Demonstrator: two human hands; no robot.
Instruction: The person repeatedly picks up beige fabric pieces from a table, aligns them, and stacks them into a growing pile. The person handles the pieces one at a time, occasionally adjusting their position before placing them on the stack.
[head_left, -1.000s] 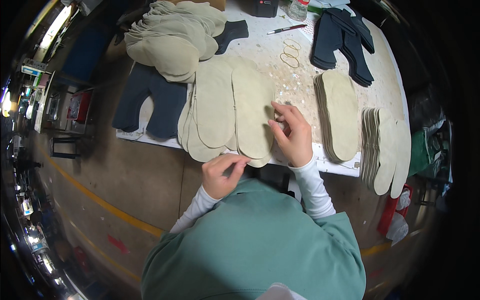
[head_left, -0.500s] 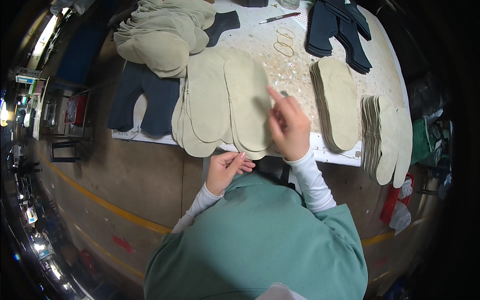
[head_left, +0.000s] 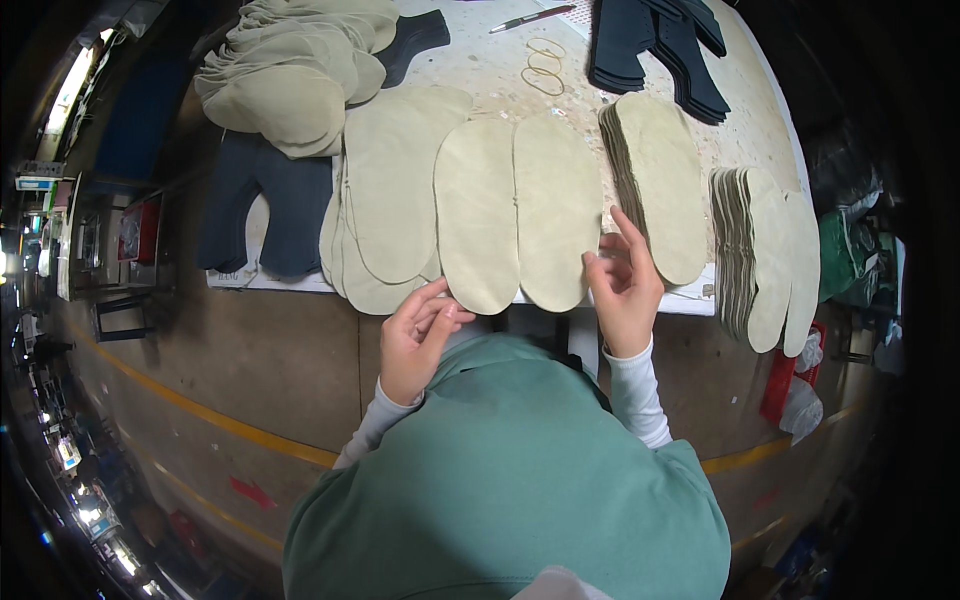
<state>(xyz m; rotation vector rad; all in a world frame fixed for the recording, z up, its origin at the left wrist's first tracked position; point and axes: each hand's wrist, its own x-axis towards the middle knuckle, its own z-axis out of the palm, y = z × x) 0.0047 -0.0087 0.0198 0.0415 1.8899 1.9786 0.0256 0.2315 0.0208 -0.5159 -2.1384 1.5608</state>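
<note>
Several pale beige, sole-shaped fabric pieces lie side by side on a white table [head_left: 640, 70]. My right hand [head_left: 625, 285] rests at the lower right edge of one beige piece [head_left: 556, 210], fingers apart, touching it. My left hand [head_left: 418, 335] hovers at the table's front edge beside the bottom of the neighbouring beige piece [head_left: 476, 215], fingers loosely curled; whether it pinches anything I cannot tell. A fanned stack of the same pieces [head_left: 385, 200] lies further left.
Two upright stacks of beige pieces stand at the right [head_left: 655, 185] and far right [head_left: 765, 255]. A heap of beige pieces [head_left: 290, 70] and dark blue fabric [head_left: 265, 200] lie left. More dark pieces [head_left: 655, 45], rubber bands [head_left: 545, 65] and a pen [head_left: 530, 18] sit further back.
My right hand has dropped from the upper part of the beige piece to its lower right edge. The left hand stays at the table's front edge.
</note>
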